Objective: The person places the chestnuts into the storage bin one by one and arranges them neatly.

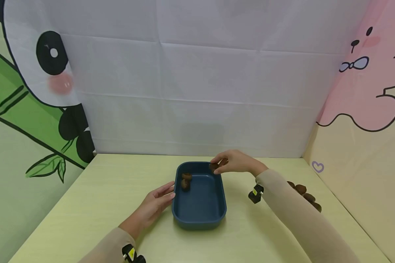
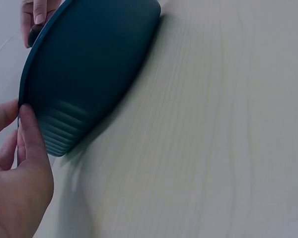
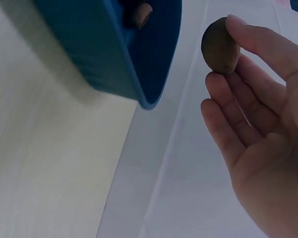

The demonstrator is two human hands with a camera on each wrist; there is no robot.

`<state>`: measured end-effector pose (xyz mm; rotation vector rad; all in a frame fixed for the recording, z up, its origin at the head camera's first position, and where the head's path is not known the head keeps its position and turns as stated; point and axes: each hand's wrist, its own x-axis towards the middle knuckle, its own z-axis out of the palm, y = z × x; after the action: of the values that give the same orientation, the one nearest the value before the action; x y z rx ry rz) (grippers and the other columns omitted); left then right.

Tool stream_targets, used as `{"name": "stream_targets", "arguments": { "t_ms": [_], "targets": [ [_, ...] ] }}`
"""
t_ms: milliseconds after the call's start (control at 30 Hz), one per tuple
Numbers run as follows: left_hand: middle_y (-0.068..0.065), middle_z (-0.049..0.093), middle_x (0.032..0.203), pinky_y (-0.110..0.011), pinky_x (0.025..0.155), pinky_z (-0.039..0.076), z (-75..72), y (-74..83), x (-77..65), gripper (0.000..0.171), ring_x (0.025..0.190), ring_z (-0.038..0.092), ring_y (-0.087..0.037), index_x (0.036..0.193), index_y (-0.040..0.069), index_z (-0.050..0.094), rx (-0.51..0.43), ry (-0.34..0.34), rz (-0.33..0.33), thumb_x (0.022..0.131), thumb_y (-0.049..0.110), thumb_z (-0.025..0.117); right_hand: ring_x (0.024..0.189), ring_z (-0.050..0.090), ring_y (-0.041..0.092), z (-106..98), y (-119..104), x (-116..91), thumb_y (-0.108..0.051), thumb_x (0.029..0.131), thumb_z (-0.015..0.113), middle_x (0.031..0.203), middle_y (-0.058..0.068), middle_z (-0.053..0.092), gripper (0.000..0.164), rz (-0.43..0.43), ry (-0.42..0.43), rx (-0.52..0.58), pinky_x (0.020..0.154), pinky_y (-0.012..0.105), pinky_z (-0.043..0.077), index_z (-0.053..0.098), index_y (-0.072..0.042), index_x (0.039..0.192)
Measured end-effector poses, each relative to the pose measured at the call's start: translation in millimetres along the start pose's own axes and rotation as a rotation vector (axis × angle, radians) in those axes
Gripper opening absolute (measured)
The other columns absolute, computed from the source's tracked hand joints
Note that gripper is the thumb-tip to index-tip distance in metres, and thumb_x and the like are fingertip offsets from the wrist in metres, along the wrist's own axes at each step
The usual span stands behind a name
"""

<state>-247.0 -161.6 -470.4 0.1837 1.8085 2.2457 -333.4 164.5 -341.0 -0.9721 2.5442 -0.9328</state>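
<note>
A dark blue rectangular bin (image 1: 199, 223) stands on the table, with two brown, rounded, nut-like things (image 1: 185, 185) inside near its left wall. My left hand (image 1: 151, 208) rests its fairly straight fingers against the bin's left side; in the left wrist view the fingertips (image 2: 27, 111) meet the wall at the rim. Over the bin's far right corner, my right hand (image 1: 238, 162) pinches another brown oval thing (image 3: 220, 47) between thumb and fingertips. The right wrist view shows it as smooth and egg-shaped, held outside the rim in that view.
Several more brown rounded things (image 1: 308, 197) lie in a row at the right of the table, partly hidden behind the right sleeve (image 1: 293, 204). A white sheet (image 1: 200, 73) hangs at the table's back edge. Painted walls stand on both sides.
</note>
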Motion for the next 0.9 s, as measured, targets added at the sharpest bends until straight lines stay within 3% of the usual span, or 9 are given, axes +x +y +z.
{"name": "stream_targets", "arguments": {
  "t_ms": [400,633,900],
  "targets": [
    [-0.023,0.037,0.153,-0.030,0.103,0.046,-1.3,1.6,-1.1,0.063,0.131,0.051,-0.024,0.155,0.003,0.035,0.002,-0.002,-0.009,0.100,0.010,0.063,0.099,0.066,0.005,40.0,-34.7,46.7,-0.025,0.090,0.078,0.113,-0.006,0.070,0.044,-0.054,-0.152,-0.076,0.087,0.025,0.053,0.068,-0.010,0.129],
    [-0.022,0.038,0.153,-0.030,0.104,0.046,-3.3,1.9,-0.8,0.063,0.127,0.055,-0.018,0.156,0.004,0.034,0.007,-0.011,-0.010,0.100,0.012,0.063,0.100,0.064,0.004,62.2,-33.2,68.6,-0.025,0.087,0.081,0.111,-0.010,0.070,0.041,-0.015,-0.226,-0.108,0.090,0.024,0.051,0.071,-0.014,0.125],
    [-0.022,0.038,0.154,-0.029,0.104,0.045,-2.3,2.1,-0.7,0.062,0.127,0.055,-0.017,0.156,0.004,0.033,-0.002,-0.022,-0.011,0.101,0.011,0.062,0.094,0.065,-0.001,83.5,-27.0,76.5,-0.022,0.085,0.083,0.101,-0.012,0.073,0.035,0.018,-0.263,-0.078,0.091,0.021,0.050,0.074,-0.016,0.119]
  ]
}}
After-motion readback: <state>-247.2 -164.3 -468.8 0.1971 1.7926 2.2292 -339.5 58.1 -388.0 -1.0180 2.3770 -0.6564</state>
